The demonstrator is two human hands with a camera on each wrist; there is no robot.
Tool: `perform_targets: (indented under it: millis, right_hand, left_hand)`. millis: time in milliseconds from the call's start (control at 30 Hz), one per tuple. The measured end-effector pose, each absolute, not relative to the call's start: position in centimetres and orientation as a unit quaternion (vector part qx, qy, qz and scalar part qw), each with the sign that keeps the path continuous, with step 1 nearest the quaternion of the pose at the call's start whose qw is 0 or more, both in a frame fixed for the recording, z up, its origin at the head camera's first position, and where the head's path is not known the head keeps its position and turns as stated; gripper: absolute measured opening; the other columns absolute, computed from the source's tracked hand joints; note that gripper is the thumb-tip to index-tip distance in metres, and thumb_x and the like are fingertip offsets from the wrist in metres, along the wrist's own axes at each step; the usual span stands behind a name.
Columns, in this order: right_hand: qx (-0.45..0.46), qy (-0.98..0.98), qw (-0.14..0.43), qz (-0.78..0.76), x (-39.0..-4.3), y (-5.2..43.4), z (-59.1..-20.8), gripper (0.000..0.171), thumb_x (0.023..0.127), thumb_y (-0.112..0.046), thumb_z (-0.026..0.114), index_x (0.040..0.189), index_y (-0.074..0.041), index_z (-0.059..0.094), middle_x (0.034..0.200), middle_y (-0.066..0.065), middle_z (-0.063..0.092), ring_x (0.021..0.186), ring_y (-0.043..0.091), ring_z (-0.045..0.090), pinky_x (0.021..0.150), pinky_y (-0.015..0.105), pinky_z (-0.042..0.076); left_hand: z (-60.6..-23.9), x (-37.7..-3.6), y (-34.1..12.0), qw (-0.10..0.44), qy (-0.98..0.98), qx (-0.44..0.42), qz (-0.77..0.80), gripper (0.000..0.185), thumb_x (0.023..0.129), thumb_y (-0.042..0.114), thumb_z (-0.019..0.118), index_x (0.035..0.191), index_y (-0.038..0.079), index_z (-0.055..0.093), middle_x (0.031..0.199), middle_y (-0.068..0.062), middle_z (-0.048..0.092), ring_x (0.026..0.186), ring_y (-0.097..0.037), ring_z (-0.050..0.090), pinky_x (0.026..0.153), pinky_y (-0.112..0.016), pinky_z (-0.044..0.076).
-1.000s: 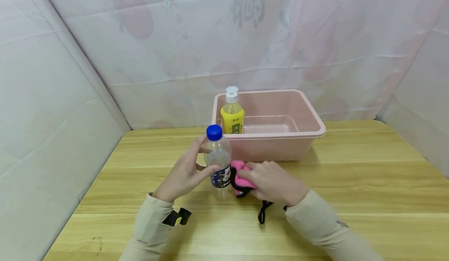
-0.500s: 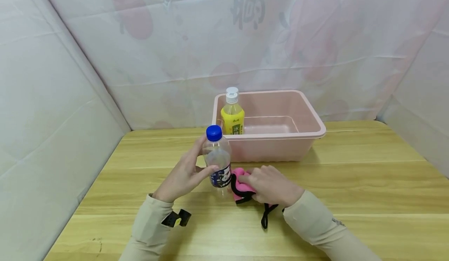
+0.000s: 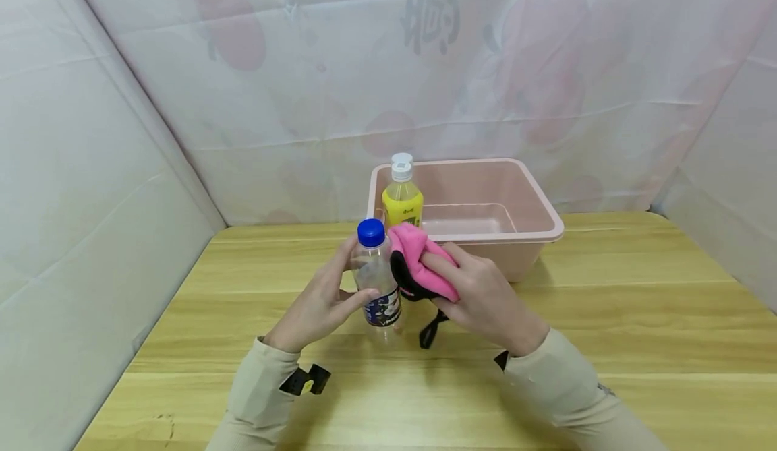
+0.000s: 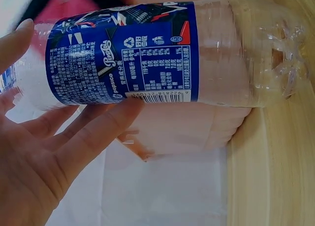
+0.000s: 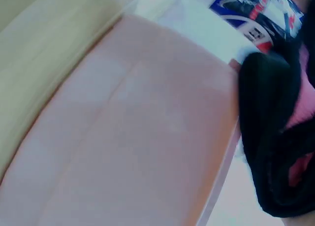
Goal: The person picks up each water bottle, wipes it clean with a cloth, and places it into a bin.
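Note:
A clear plastic bottle (image 3: 375, 272) with a blue cap and a dark blue label (image 4: 123, 53) stands upright on the table. My left hand (image 3: 318, 303) grips it from the left, thumb at the label and fingers round the far side. In my right hand (image 3: 485, 289) is a bunched pink cloth (image 3: 419, 259) with black edging and a black loop. The cloth is up against the bottle's right side, just below the cap. The black edging (image 5: 266, 127) fills the right of the right wrist view, with part of the bottle's label above it.
Behind the hands stands a pink plastic tub (image 3: 510, 252). Inside its left end are bottles with white caps, the front one a yellow-labelled drink bottle (image 3: 403, 205). Pale fabric walls (image 3: 303, 100) enclose the back and sides of the wooden table (image 3: 607, 303).
My right hand has slid the cloth down beside the lower bottle, then raised it to the bottle's shoulder. The left hand and the bottle have stayed in place.

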State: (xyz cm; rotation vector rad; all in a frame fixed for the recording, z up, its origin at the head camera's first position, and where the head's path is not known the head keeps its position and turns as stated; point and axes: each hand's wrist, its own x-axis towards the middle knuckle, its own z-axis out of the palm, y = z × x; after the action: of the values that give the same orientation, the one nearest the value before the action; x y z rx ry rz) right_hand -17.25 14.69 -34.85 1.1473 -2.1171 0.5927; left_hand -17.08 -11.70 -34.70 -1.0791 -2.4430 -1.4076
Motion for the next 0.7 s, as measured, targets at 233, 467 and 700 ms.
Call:
perform_targets:
  millis: [233,467,700]
  right_hand:
    - [0.434,-0.785,0.352,0.267,-17.21,14.39,-35.09,0.055,0.065,0.011,0.08,0.117,0.002,0.065,0.099,0.017,0.061,0.07,0.026,0.063,0.06,0.042,0.061]
    - [0.424,-0.796,0.345,0.258,-17.14,14.54,-35.02,0.054,0.065,0.01,0.078,0.118,0.001,0.066,0.096,0.014,0.061,0.066,0.022,0.058,0.054,0.037,0.056]
    - [0.418,-0.819,0.317,0.234,-17.08,14.73,-34.89,0.043,0.072,0.003,0.08,0.113,-0.002,0.067,0.093,0.011,0.06,0.061,0.018,0.053,0.05,0.03,0.05]
  left_hand:
    - [-34.88,-16.97,-11.5,0.057,-0.806,-0.353,-0.472,0.086,0.095,0.003,0.07,0.161,0.009,0.016,0.147,-0.023,0.046,0.121,-0.04,0.057,0.069,-0.026,0.062]
    - [-34.89,-16.98,-11.5,0.058,-0.805,-0.354,-0.472,0.087,0.095,0.002,0.07,0.162,0.01,0.015,0.147,-0.023,0.045,0.122,-0.039,0.057,0.07,-0.025,0.061]
    - [-34.84,-16.98,-11.53,0.061,-0.813,-0.344,-0.466,0.088,0.095,0.003,0.071,0.162,0.008,0.015,0.145,-0.023,0.047,0.122,-0.038,0.057,0.07,-0.025,0.061]
